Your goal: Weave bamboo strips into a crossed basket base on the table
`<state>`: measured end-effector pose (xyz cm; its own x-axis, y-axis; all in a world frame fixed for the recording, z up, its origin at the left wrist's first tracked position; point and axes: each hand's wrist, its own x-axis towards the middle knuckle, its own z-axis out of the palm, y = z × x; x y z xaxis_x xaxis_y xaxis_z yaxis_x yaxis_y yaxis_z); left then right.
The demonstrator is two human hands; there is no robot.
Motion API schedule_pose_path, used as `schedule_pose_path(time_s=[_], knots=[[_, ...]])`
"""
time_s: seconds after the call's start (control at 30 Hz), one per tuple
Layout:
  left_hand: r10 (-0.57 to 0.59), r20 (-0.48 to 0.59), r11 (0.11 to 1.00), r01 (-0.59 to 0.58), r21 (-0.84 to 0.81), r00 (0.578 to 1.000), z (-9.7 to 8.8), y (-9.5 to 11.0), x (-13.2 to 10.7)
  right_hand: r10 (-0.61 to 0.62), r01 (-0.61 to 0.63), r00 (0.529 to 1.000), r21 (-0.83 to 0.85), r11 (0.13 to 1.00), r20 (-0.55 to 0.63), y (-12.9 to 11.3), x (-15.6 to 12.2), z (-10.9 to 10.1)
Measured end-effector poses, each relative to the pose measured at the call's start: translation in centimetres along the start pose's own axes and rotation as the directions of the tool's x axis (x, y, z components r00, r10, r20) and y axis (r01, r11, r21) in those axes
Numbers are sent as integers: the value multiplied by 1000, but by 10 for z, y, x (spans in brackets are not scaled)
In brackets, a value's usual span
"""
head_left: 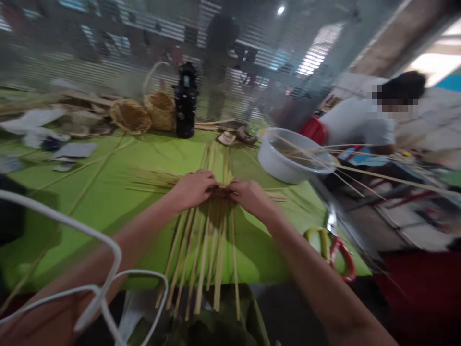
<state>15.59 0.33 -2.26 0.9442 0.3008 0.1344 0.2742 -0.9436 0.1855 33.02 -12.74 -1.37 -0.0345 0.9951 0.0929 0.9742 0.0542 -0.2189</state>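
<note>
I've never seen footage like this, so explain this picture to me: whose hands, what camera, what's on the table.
There is no machine here, just a person's two bare hands. The one picture comes from a camera worn on their head, facing forward and down. The left hand and right hand meet over the middle of some crossed thin strips; blur hides their exact grip. On the green table, a dark bottle and two woven baskets stand toward the back. To the right are a white basin and scissors. Another person leans forward beyond the basin.
</note>
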Motion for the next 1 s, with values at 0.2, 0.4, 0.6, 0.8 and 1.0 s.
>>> schedule_pose_path(time_s=[0.2,0.4,0.6,0.8,1.0], knots=[[81,48,980,-71,-184,996,0,-34,5,-72,75,996,65,995,-48,6,2,-7],[163,52,956,-145,-255,985,20,-78,21,-92,93,996,-44,995,16,8,5,-12],[101,59,966,-83,-245,993,13,-63,11,-88,88,996,-60,994,-7,-5,2,-6],[85,113,967,-55,-247,990,-9,-33,-3,-30,32,996,26,999,-80,-3,-1,1],[-371,-98,928,364,-82,923,-27,-53,-14,135,-89,941,159,983,-311,25,-3,-7]])
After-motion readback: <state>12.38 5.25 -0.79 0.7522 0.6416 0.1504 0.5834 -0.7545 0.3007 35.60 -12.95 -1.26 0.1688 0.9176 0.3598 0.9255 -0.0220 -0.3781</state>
